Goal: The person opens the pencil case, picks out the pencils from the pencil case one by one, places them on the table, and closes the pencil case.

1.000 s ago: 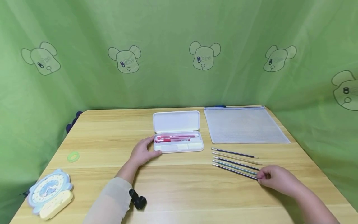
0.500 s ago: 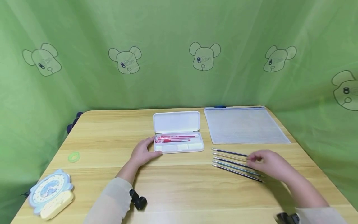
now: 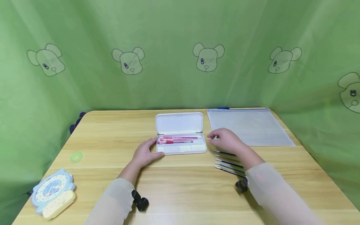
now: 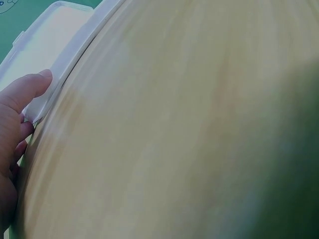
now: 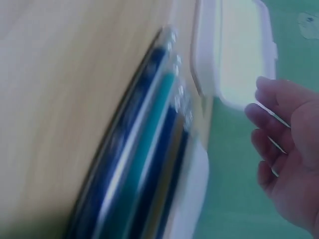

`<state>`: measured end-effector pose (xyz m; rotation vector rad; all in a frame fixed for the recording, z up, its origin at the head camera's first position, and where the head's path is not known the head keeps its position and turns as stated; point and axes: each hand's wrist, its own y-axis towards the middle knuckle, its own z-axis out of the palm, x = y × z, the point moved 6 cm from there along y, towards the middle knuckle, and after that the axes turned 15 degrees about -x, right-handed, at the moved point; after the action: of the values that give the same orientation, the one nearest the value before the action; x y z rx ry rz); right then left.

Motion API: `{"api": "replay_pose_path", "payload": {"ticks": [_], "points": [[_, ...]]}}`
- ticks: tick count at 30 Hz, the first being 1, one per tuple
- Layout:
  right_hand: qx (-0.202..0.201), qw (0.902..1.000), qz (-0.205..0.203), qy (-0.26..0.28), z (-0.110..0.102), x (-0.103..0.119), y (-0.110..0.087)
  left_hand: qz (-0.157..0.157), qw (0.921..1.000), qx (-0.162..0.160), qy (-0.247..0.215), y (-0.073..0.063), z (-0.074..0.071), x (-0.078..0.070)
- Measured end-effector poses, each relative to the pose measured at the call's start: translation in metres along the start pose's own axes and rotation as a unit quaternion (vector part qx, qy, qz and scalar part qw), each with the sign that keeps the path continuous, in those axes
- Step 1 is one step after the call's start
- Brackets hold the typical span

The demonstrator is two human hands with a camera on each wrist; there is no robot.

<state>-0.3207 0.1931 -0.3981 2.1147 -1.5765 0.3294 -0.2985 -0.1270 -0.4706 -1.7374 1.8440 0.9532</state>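
A white pencil case (image 3: 179,123) lies with its lid raised near the table's middle. Inside it are red pens (image 3: 177,142). My left hand (image 3: 144,153) holds the case's left end, its thumb (image 4: 37,83) on the front rim and its other fingers at the side. Just right of the case, my right hand (image 3: 227,139) hovers with loosely bent fingers and nothing in them. Below that hand, several pencils (image 3: 228,167) lie side by side in a row, partly hidden by the right forearm. In the right wrist view the blurred pencils (image 5: 144,149) show blue, teal and tan barrels.
A translucent zip pouch (image 3: 250,128) lies flat at the back right. On the left are a light green ring (image 3: 76,157) and a blue and cream toy clock (image 3: 53,191). A green curtain (image 3: 168,84) hangs behind the wooden table (image 3: 180,193).
My right hand has gone from the pencils' tips, left and away from me, to beside the case's right end. The pencils stay on the table. My left hand keeps its hold.
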Motion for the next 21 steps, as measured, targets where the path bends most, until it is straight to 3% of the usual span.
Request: {"api": "replay_pose_path", "payload": {"ticks": [8,16,21], "points": [[0.008,0.9997,0.01,-0.019,0.035,0.012,0.028,0.001,1.0,-0.001,-0.002,0.0,-0.001,-0.001],[0.022,0.9975,0.001,-0.067,0.054,0.015,0.041,-0.003,1.0,0.001,0.001,0.0,-0.002,-0.003],[0.04,0.9949,0.016,-0.091,0.062,0.015,0.043,-0.004,1.0,0.0,0.002,0.0,-0.001,-0.003]]}}
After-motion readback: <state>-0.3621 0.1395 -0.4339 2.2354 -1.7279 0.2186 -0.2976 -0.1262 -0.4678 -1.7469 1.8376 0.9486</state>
